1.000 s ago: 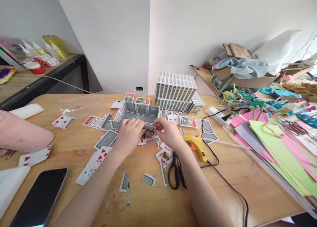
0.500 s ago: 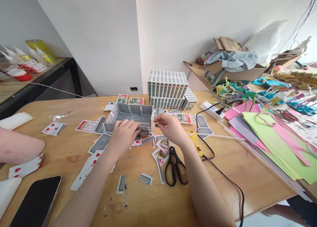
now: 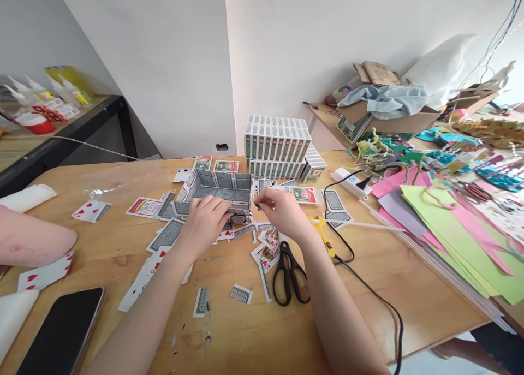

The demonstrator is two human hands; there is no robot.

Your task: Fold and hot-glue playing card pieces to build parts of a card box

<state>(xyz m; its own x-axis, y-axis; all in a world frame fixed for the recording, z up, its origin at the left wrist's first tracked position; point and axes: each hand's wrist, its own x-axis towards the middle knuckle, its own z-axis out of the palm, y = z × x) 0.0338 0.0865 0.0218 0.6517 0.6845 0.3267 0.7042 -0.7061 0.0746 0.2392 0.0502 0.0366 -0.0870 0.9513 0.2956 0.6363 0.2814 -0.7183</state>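
Note:
An open box built of playing cards [image 3: 223,191] stands at the middle of the table, its grey card backs showing. My left hand [image 3: 208,216] is closed over the box's near wall, thumb and fingers gripping it. Just right of the box, my right hand [image 3: 280,210] pinches a small dark bit that I cannot make out. Below my right hand lie black-handled scissors [image 3: 289,279] and several face cards [image 3: 268,249]. A yellow glue gun [image 3: 325,237] rests to the right of my wrist, partly hidden by it.
Stacked card packs [image 3: 277,146] stand behind the box. A power strip [image 3: 350,183], a black cord [image 3: 380,293] and coloured paper [image 3: 442,227] lie at right. At left are a phone [image 3: 61,331], loose cards [image 3: 164,236] and another person's arm [image 3: 36,238].
Both hands stay almost where they were, at the box and beside it. The view has shifted very slightly.

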